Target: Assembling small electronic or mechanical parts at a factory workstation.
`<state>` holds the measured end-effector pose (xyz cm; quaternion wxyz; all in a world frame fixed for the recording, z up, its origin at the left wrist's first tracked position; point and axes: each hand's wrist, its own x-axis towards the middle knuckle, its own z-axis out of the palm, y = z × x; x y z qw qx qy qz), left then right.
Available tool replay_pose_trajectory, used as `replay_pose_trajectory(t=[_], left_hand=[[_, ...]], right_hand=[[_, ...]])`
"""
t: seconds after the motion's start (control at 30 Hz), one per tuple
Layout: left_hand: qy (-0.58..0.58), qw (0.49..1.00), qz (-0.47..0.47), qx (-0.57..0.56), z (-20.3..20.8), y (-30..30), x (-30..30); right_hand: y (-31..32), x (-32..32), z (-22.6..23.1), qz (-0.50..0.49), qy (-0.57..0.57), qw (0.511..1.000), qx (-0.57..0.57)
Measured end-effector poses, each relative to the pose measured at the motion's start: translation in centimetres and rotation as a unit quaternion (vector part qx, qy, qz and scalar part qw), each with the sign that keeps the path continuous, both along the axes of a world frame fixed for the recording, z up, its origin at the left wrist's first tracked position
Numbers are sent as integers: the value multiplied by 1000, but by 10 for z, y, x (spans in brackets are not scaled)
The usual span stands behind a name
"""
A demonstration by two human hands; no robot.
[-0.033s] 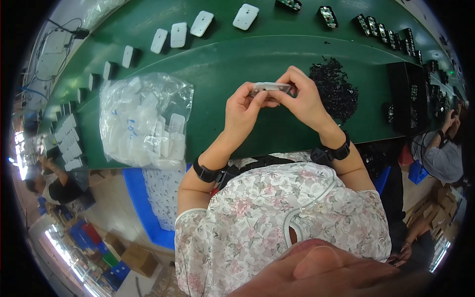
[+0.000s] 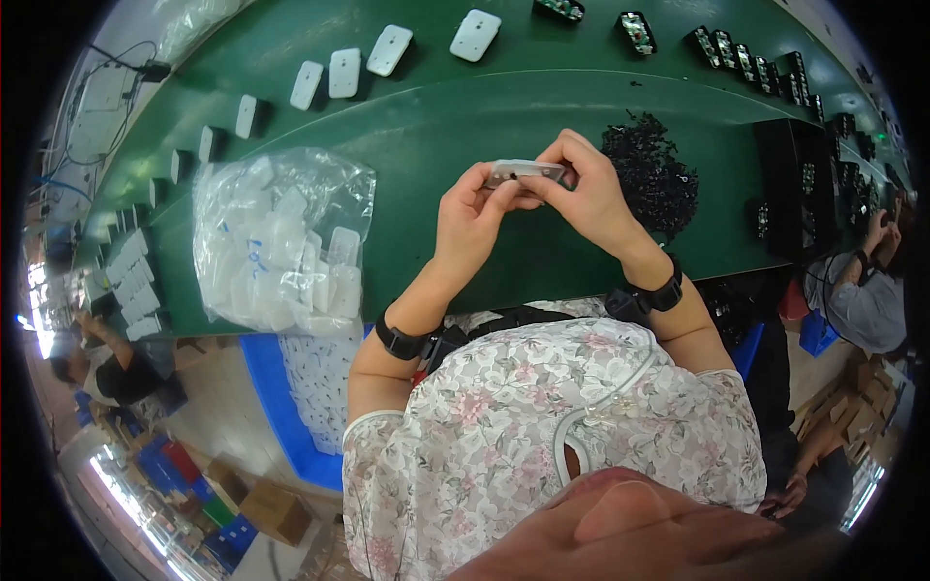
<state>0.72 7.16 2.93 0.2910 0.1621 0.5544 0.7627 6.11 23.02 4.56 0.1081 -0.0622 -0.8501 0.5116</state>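
Head view shows your left hand [image 2: 472, 215] and right hand [image 2: 588, 190] pinching a small white plastic piece [image 2: 526, 171] between their fingertips. Beyond your right fingers lies a black parts pile [image 2: 651, 174]; a clear bag [image 2: 281, 237] sits left of your left fingers.

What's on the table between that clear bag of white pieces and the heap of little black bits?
In the head view, only bare green table lies between the bag and the black heap.
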Motion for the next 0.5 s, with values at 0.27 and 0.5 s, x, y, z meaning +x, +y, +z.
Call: replay_pose_trajectory(t=[0.27, 0.5], left_hand=[[52, 980, 48, -185, -16, -17, -53], [378, 848, 91, -361, -39, -7, -79]], right_hand=[[52, -65, -10, 1, 51, 998, 48], [115, -171, -9, -115, 51, 894, 429]])
